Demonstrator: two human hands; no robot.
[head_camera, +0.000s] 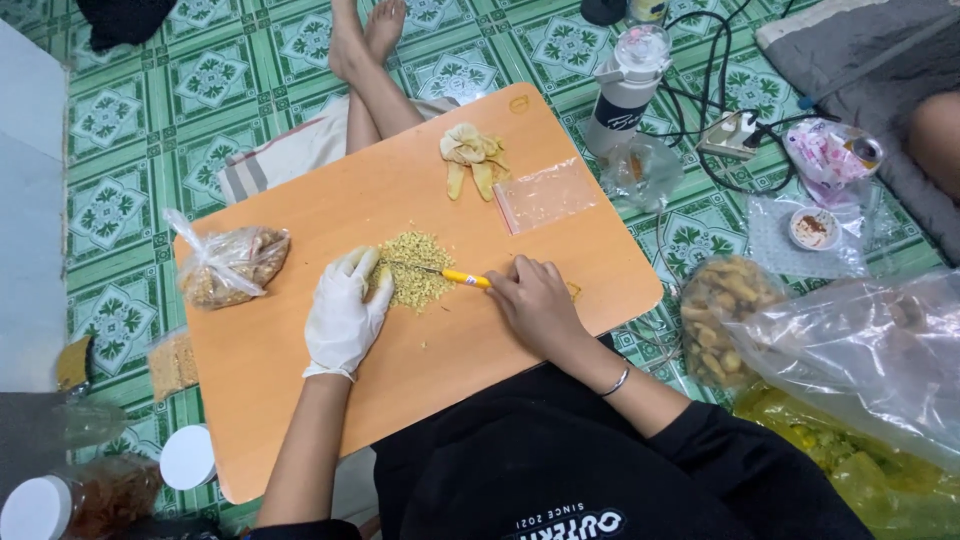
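At the far left, on the green patterned tile floor (130, 130), stand two jars with white lids (35, 508), one holding something reddish-brown. A small clear bag of yellow crumbs (172, 363) lies on the floor just beside the low orange bench (330, 200). On the bench's left end sits a knotted plastic bag of brown bits (232, 265).

The left hand (343, 312), in a white glove, rests flat on the bench with its fingers (362, 265) loosely curled against the left edge of a pile of chopped yellow-green pieces (415, 270) near the middle of the bench. The right hand (535, 305), bare with a bracelet at the wrist, has its fingers clenched around the yellow handle of a small knife (452, 274), whose blade lies across the pile.

Beyond the pile lie a crumpled tan glove (472, 155) and an empty clear zip bag (545, 195). Another person's bare legs (365, 60) reach to the bench's far edge.

To the right, on the floor, stand a grey and white bottle (625, 90), black cables (720, 90), a small white cup of red powder (813, 228), and an open bag of tan root pieces (725, 315). Large clear plastic bags (860, 350) lie over yellow material at the far right.
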